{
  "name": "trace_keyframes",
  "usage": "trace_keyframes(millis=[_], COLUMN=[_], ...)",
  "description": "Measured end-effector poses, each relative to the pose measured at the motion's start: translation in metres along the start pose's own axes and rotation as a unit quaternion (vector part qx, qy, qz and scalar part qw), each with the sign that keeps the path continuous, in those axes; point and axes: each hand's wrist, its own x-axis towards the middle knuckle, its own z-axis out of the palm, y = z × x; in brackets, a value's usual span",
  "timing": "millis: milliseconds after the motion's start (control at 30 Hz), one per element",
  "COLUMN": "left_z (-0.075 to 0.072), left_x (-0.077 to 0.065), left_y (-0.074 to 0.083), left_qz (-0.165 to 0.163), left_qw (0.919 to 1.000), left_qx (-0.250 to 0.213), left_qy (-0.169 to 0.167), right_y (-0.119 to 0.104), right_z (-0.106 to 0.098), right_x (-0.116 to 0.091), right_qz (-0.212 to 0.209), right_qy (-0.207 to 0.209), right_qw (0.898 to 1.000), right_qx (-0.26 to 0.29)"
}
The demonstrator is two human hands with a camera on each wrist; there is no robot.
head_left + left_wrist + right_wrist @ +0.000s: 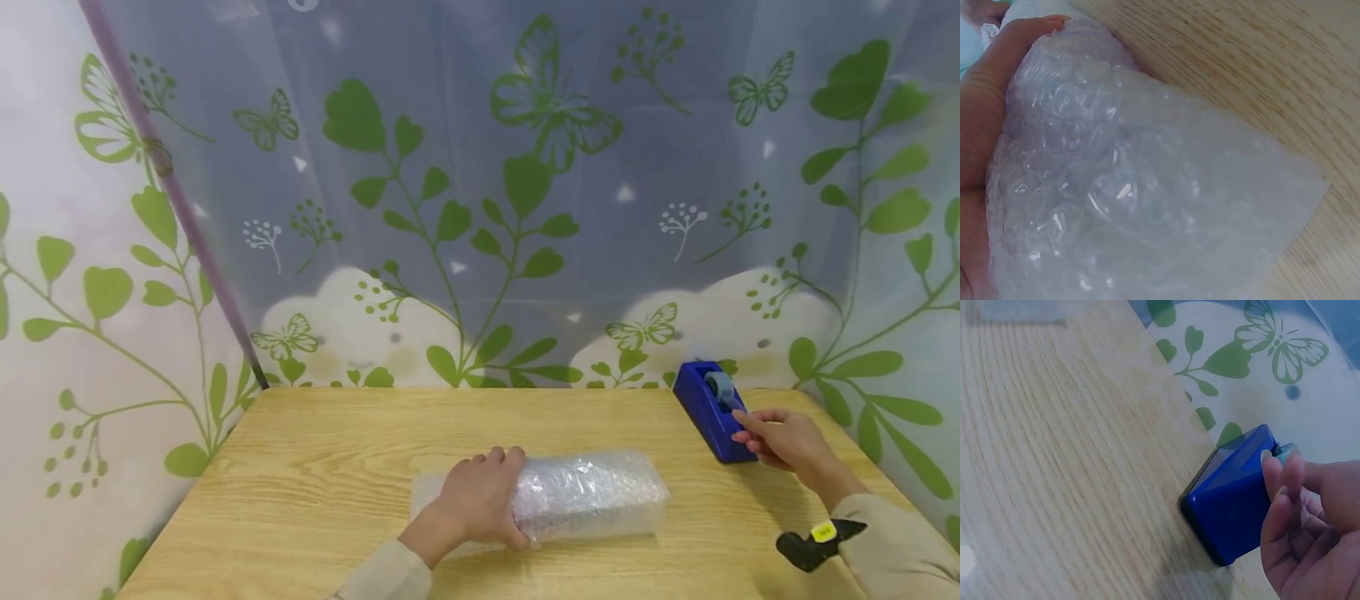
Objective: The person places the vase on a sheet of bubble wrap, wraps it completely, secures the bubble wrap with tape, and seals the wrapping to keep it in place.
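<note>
A bundle of clear bubble wrap (588, 492) lies lengthwise on the wooden table. My left hand (483, 500) grips it from above near its left end, with the thumb along the near side. In the left wrist view, a loose corner of the bubble wrap (1260, 187) spreads out flat; what is inside is hidden by the layers. At the back right stands a blue tape dispenser (708, 417) with a roll of clear tape (720, 387). My right hand (791, 446) pinches the tape's end between thumb and forefinger, just over the dispenser's front.
The light wooden table (315, 467) ends at a printed curtain (465, 208) with green leaves and butterflies, which hangs close behind and at both sides. A purple pole (187, 217) slants down at the left. A black strap (813, 546) sits at the right sleeve.
</note>
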Motion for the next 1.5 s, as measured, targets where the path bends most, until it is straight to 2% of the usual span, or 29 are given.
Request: trace_keyframes(millis=[200,333,533,700,867,1233,1500], left_z=[0.001,0.001,0.001,0.002,0.001,0.003,0.003], left_x=[-0.001,-0.001,-0.002,-0.002,-0.001,0.000,0.000], left_y=[-0.001,-0.001,0.000,0.001,0.000,-0.003,-0.003], left_qz=[-0.001,0.000,-0.002,-0.004,-0.004,-0.006,-0.002], left_qw=[1.0000,1.0000,1.0000,1.0000,0.9999,0.9997,0.9994], left_qx=[0.002,0.000,0.005,-0.004,-0.011,-0.024,-0.033], left_qy=[0.003,0.002,0.002,-0.001,0.001,0.001,-0.002], right_y=[-0.002,-0.001,0.001,0.000,-0.001,0.005,0.012], right_z=[0.003,0.006,0.006,0.000,-0.005,-0.001,-0.003], right_x=[0.002,0.001,0.000,0.001,0.002,-0.003,-0.009], right_qz=[-0.010,-0.014,-0.014,0.024,0.044,-0.002,-0.042], right_qy=[0.006,0.010,-0.006,-0.049,-0.067,-0.059,-0.084], right_qw=[0.999,0.999,1.000,0.996,0.992,0.991,0.984], right_qx=[-0.033,-0.031,0.019,0.069,0.096,0.119,0.149])
